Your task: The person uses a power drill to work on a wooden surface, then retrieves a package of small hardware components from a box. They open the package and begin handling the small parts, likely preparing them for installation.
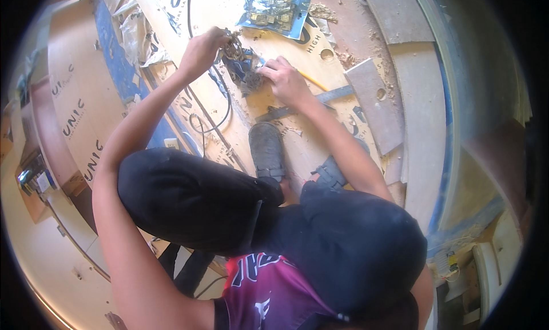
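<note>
A dark blue and grey tool (237, 64), apparently a corded power tool, lies on the printed plywood between my hands. My left hand (205, 51) is closed on its upper left end, where a tangle of grey-brown metal parts shows. At the tool's right side, my right hand (284, 81) has its fingers bent and pressed together against it. Exactly what those fingertips grip is too small to make out. Just right of that hand lies a yellow pencil (311, 80). A dark flat bar (336, 95) passes beneath my right wrist.
A clear and blue plastic packet (274, 12) of brass-coloured metal pieces lies beyond the tool. A black cable (227, 110) loops at the left. Loose board pieces (372, 101) and wood shavings (346, 58) lie at right. My shoe (267, 150) rests on the plywood nearer me.
</note>
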`<state>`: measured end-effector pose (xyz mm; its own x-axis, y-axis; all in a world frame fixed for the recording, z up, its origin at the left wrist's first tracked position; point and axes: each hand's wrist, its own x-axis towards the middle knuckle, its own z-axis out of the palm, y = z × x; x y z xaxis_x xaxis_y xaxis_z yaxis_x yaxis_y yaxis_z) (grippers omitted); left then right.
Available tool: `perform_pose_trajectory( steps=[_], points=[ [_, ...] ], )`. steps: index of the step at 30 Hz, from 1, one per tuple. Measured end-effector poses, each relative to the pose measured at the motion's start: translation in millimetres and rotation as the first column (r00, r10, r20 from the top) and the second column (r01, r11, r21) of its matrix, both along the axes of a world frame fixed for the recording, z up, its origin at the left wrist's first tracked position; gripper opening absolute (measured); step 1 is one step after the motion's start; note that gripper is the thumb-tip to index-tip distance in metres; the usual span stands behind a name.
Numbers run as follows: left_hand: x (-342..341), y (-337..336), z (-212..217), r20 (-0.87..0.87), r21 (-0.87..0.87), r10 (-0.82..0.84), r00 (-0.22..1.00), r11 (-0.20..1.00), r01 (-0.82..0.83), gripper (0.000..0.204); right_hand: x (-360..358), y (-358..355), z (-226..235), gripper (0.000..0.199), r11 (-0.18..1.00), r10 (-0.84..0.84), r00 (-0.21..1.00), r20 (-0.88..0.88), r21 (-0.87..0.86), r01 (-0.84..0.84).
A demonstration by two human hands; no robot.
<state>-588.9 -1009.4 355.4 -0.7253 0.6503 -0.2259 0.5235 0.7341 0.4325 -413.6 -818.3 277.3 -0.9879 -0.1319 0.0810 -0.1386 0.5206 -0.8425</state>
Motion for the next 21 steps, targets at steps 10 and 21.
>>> perform_pose_trajectory(
  steps=[10,21],
  points=[
    [42.4,44.1,37.3,0.521,0.445,0.172,0.836,0.781,-0.438,0.026,-14.1,13.0,64.5,0.061,0.526,-0.18,0.943,0.281,-0.782,0.334],
    [78.6,68.9,54.1,0.455,0.122,0.182,0.872,0.957,-0.263,0.037,10.3,16.7,85.7,0.034,0.742,-0.285,0.882,0.375,-0.496,0.451]
  ],
)
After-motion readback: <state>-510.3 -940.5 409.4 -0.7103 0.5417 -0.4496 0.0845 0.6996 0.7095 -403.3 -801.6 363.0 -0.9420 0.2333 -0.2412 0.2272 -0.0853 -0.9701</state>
